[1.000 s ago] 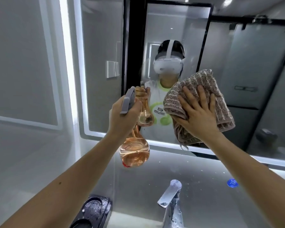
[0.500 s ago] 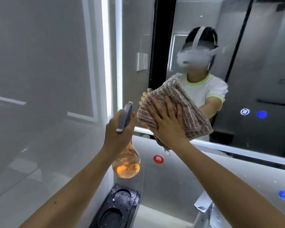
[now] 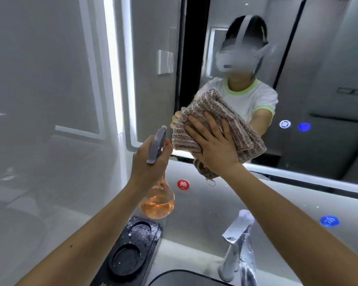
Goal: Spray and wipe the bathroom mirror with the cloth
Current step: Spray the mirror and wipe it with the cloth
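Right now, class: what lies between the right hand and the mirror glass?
The folded brown cloth lies there: the right hand presses it flat against the mirror near the lower left corner, as the head view shows.

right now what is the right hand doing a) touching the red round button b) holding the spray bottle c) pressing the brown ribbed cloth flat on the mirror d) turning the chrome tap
c: the right hand lies open on the brown ribbed cloth, against the mirror.

Bright LED strip point(image 3: 112, 65) glares; soft blur and wide-angle bending at edges.
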A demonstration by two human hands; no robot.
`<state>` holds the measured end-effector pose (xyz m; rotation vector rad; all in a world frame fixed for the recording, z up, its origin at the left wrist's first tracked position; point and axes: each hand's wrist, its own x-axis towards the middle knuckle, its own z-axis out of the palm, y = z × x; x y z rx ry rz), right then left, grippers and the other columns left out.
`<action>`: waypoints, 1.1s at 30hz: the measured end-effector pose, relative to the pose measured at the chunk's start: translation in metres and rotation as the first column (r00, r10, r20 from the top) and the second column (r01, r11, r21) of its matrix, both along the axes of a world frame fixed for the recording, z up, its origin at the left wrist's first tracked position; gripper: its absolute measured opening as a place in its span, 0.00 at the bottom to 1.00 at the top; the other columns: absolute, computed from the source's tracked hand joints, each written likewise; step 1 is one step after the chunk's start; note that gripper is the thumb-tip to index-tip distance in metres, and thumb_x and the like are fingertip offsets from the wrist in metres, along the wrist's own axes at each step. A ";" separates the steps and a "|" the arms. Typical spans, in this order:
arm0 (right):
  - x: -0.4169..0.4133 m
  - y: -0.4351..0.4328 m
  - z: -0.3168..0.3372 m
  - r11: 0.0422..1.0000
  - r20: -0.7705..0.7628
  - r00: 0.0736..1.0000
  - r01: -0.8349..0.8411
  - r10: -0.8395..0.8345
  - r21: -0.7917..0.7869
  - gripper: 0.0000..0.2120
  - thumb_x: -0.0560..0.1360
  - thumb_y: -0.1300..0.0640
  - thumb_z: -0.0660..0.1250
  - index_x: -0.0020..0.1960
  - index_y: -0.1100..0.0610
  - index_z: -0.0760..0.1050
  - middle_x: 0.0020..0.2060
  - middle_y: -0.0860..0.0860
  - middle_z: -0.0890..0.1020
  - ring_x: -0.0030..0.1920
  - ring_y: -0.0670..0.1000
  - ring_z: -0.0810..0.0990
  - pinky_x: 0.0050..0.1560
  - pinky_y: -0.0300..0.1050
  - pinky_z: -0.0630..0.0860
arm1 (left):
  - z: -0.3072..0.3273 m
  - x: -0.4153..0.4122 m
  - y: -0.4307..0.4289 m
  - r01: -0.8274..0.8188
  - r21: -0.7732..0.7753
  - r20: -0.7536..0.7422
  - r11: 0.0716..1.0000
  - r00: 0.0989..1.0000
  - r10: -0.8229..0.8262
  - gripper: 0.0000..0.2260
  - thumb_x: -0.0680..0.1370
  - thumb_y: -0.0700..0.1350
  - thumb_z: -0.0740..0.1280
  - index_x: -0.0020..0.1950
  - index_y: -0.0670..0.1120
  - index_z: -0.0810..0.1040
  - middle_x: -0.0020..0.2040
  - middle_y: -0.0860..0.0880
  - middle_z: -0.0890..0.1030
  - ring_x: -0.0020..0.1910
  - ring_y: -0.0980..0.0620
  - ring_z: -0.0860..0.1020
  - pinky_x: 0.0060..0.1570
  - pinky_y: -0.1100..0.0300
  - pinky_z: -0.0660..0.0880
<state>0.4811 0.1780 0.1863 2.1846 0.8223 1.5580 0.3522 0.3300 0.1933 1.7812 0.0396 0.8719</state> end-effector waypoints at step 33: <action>-0.017 -0.340 -0.039 0.982 -0.139 0.977 0.172 -0.160 0.081 0.45 0.68 0.47 0.64 0.74 0.49 0.37 0.73 0.42 0.31 0.73 0.51 0.30 0.70 0.52 0.29 | 0.010 0.019 -0.280 0.343 0.146 -0.005 0.928 0.938 -0.346 0.06 0.73 0.49 0.64 0.44 0.46 0.76 0.40 0.47 0.79 0.42 0.48 0.77 0.45 0.53 0.73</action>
